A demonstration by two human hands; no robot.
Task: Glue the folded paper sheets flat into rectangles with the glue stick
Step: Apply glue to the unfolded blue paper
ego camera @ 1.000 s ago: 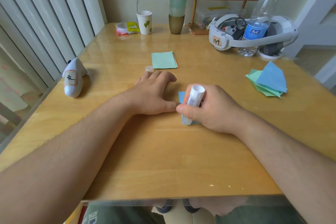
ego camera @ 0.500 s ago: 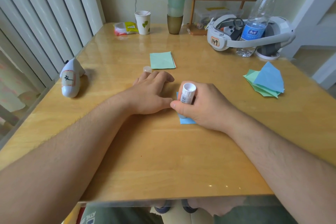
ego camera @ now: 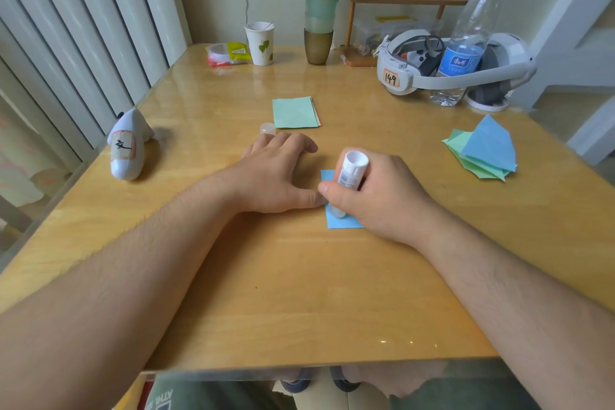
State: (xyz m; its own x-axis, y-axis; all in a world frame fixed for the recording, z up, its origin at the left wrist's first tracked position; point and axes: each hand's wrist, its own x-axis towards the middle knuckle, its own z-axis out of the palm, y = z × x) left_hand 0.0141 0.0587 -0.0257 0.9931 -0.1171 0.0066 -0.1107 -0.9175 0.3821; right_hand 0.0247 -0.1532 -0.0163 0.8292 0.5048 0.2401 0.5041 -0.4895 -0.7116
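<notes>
Head view: right hand (ego camera: 382, 196) grips the glue stick (ego camera: 351, 176), fingers and thumb curled round its white barrel, stick tilted, lower end down on the blue folded paper (ego camera: 339, 221). Whether the glue tip actually touches the sheet is probably yes, but the thumb hides the contact. Blue paper lies flat on the table (ego camera: 299, 293), mostly covered by the right hand; only its left strip and near corner show. Left hand (ego camera: 276, 176) rests palm down on the table just left of the blue paper, fingers loosely spread and holding nothing, thumb tip at the paper's left edge, next to the right thumb. Glue cap (ego camera: 268, 128) stands just beyond the left hand's fingertips. Green stack of folded sheets (ego camera: 294, 111) lies beyond the blue paper, further up the table. Loose pile of green and blue sheets (ego camera: 482, 150) sits well to the right of the blue paper. White toy figure (ego camera: 128, 146) lies far left of the blue paper, near the table edge.
</notes>
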